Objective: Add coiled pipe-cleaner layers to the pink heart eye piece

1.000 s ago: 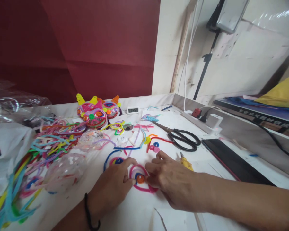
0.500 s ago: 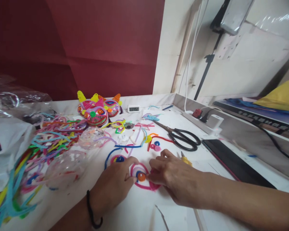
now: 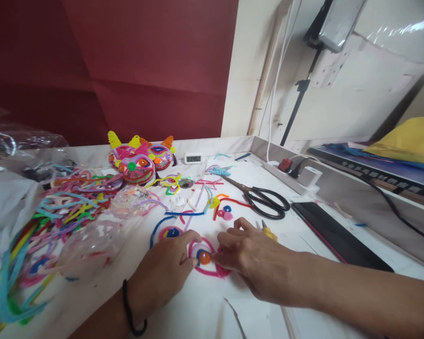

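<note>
One left hand [image 3: 169, 263]: spread between thumb and forefinger, at left edge of pink-rimmed, orange-centred pipe-cleaner eye [image 3: 205, 257]
Right hand [image 3: 243, 259]: curled at right edge, cannot tell whether pinching

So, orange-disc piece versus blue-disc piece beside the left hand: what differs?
Orange piece: orange disc; blue piece: blue disc. The Orange piece sits between left hand and right hand; the blue piece is partly hidden by the left hand. Both have pink edging.

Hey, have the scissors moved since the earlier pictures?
No. Against the table rim, the scissors lie in the same place; only the view shifted slightly.
</note>
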